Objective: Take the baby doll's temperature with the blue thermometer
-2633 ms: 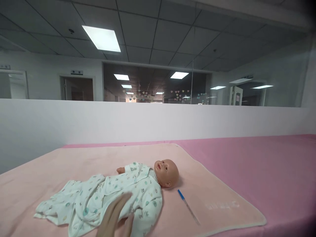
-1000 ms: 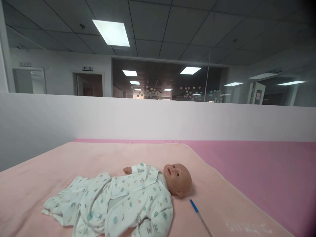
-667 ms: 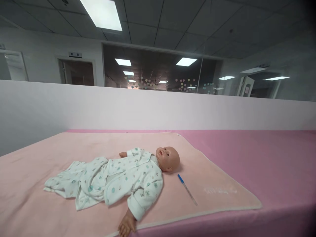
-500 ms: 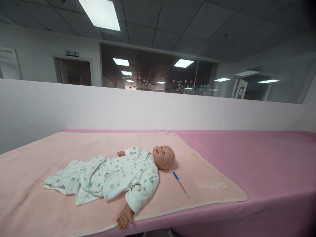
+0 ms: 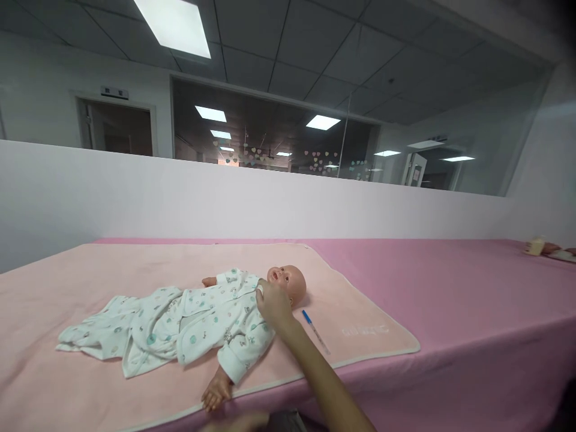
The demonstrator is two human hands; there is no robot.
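Observation:
A baby doll lies on its back on a peach blanket, head to the right, dressed in a white patterned outfit. Reaching in from the bottom, my right hand is at the collar beside the doll's chin, its fingers curled together on the edge of the cloth. The back of that hand partly hides the collar and neck. At the bottom edge my left hand shows only as a blur, below the doll's outstretched hand; its fingers cannot be made out.
A blue-capped thin stick, like a pen or thermometer, lies on the blanket right of the doll's head. Pink cloth covers the table beneath. A low white wall runs behind. A pale yellow cup-like object stands at the far right.
My right hand has come in from below to the doll's collar, and my left hand appears at the bottom edge. The view has turned slightly right, bringing in the objects at far right.

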